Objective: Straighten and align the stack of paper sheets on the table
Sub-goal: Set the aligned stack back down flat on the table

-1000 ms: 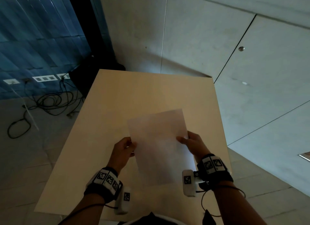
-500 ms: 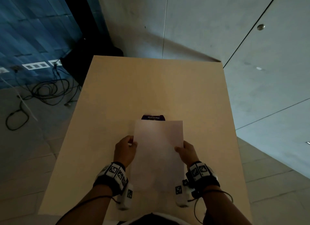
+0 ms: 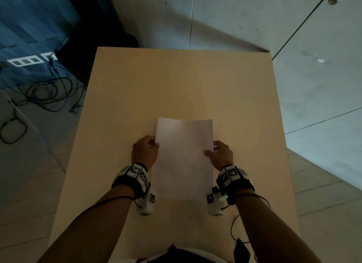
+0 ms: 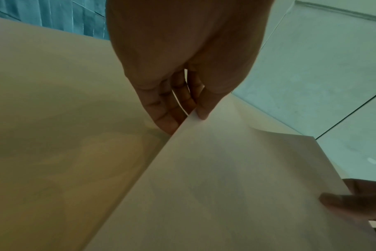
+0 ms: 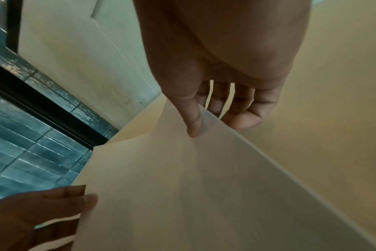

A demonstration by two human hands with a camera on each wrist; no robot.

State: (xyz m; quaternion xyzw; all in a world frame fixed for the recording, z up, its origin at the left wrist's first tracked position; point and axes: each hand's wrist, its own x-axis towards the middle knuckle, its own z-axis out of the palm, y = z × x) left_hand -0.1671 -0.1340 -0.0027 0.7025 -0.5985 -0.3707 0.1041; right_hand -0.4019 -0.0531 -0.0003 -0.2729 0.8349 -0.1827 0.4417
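Note:
A stack of white paper sheets (image 3: 184,158) is held above the tan table (image 3: 176,86), its long edges running away from me. My left hand (image 3: 146,151) pinches the stack's left edge, thumb on top and fingers beneath; the stack (image 4: 236,186) and that hand (image 4: 182,117) fill the left wrist view. My right hand (image 3: 219,154) pinches the right edge the same way, seen close in the right wrist view (image 5: 204,125) with the stack (image 5: 204,195) below it. The sheets look square to one another, with the far end curving slightly.
The table's right edge runs along a grey concrete wall (image 3: 293,66). Left of the table, black cables (image 3: 43,94) lie on the floor beside a dark box (image 3: 88,52) and a blue tiled wall. A dark item sits at my waist (image 3: 242,251).
The stack has turned from tilted to straight with the table and sits more centred in view. A dark printed item seen beyond its far edge half a second ago is now hidden. Both hands kept their hold.

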